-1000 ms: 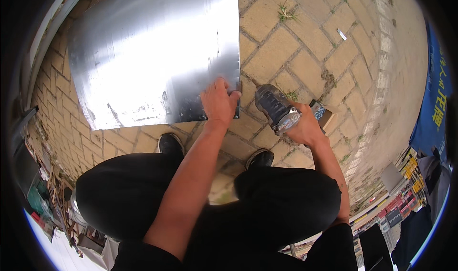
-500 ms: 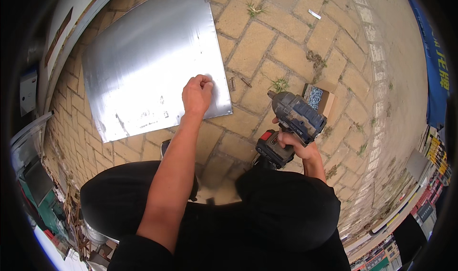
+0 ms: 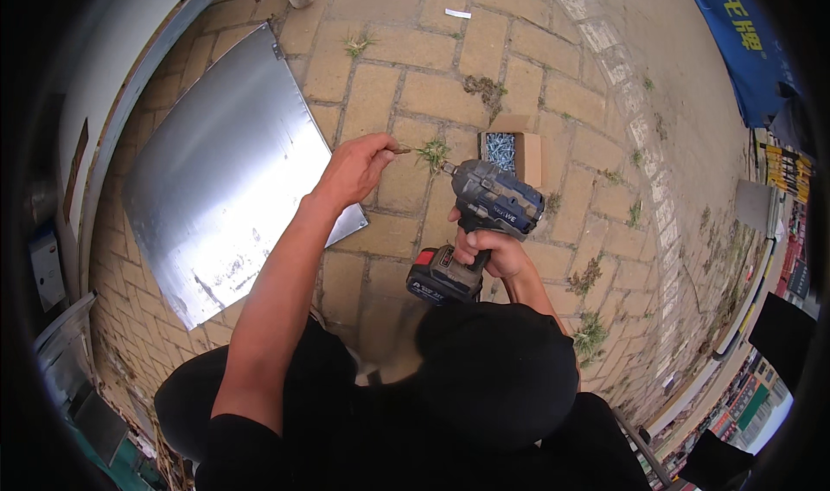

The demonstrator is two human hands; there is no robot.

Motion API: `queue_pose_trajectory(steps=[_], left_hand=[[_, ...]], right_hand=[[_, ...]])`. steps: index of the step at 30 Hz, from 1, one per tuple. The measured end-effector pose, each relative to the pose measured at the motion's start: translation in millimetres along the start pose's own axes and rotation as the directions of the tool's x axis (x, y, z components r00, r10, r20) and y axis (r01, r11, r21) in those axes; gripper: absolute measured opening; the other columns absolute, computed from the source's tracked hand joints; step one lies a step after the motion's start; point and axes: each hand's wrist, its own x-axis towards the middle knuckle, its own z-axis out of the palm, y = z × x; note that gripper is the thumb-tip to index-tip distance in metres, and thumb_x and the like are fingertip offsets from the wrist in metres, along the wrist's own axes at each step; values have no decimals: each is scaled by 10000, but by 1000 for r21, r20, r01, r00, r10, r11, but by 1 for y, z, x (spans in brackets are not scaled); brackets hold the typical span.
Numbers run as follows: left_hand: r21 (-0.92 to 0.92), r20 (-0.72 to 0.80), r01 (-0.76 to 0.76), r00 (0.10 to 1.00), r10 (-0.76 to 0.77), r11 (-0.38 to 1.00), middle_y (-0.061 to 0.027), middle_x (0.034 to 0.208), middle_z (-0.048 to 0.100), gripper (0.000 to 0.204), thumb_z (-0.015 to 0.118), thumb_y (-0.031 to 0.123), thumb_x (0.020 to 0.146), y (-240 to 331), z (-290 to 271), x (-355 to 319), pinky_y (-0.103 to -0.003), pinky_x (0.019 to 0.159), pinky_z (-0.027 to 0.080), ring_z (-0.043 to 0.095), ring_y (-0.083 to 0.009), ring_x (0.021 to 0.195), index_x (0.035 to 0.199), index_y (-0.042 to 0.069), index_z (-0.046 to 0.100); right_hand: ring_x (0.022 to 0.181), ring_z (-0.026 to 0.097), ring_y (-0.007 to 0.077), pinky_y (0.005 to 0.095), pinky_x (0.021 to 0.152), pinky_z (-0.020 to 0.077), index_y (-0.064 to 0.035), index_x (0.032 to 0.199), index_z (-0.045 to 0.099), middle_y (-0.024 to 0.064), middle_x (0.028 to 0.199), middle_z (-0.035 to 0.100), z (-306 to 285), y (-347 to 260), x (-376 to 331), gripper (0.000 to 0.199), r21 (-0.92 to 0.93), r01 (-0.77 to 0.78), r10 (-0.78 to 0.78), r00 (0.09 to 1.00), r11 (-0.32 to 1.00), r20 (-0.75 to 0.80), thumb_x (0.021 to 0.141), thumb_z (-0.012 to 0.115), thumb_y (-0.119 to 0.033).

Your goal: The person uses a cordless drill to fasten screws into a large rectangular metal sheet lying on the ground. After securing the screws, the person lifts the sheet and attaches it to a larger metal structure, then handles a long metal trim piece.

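My left hand [image 3: 356,169] is closed in a pinch on a slim brownish metal bit [image 3: 402,150], just past the right edge of a shiny sheet-metal panel [image 3: 226,154] lying on the paving. My right hand [image 3: 494,253] wraps round the handle of a cordless impact wrench [image 3: 497,199]. The wrench is dark with a red-and-black battery [image 3: 443,277] at its base. Its nose points left, toward the bit, with a gap between them. Beyond the wrench stands an open cardboard box [image 3: 532,158] full of bluish screws [image 3: 499,151].
Yellowish brick paving [image 3: 372,98] surrounds me, with grass tufts [image 3: 355,43] in its joints. A white strip [image 3: 458,13] lies farther off. A pale wall-like panel [image 3: 130,50] runs along the left, and a blue banner [image 3: 735,41] hangs at the right.
My left hand has moved off the panel and now pinches the bit. The wrench has turned more level, its nose nearer my left hand. The whole view has shifted.
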Motion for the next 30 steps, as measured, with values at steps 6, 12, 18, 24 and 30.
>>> queue_pose_trajectory(steps=[6,12,18,24,30], left_hand=[[-146,-98,-150,986,137,978,-58,899,668,147,638,87,934,59,-30,-13,-302,746,484,631,-168,824,1050,23,704],[-110,-41,-149,989,145,983,-68,905,691,137,653,82,928,69,-42,-16,-306,756,492,639,-170,833,1033,21,715],[-100,-60,-154,987,148,983,-67,885,700,150,657,80,925,66,-52,-14,-312,746,502,652,-165,822,1051,30,720],[-115,130,39,991,-24,993,-60,827,701,158,642,94,940,77,-77,-12,-313,729,519,653,-141,780,1041,0,719],[-105,253,64,967,-36,992,-65,843,720,260,679,136,923,87,-101,-11,-309,757,514,678,-141,818,1141,4,632]], right_hand=[[583,481,150,301,596,417,36,1210,531,38,648,494,9,7,16,445,115,-6,-3,997,993,78,798,650,-84],[572,471,146,295,578,415,42,1200,529,42,659,498,18,2,21,464,102,-2,-9,994,995,111,787,678,-105],[575,473,146,296,583,416,44,1202,528,48,681,511,24,-8,23,468,53,-8,0,989,999,146,793,685,-123],[531,468,170,331,559,411,38,1190,536,56,632,480,29,-13,30,499,-10,-24,25,989,1000,148,755,700,-142],[522,473,168,332,560,408,40,1181,533,42,608,462,46,-19,39,546,-113,-68,84,986,991,147,725,721,-194]])
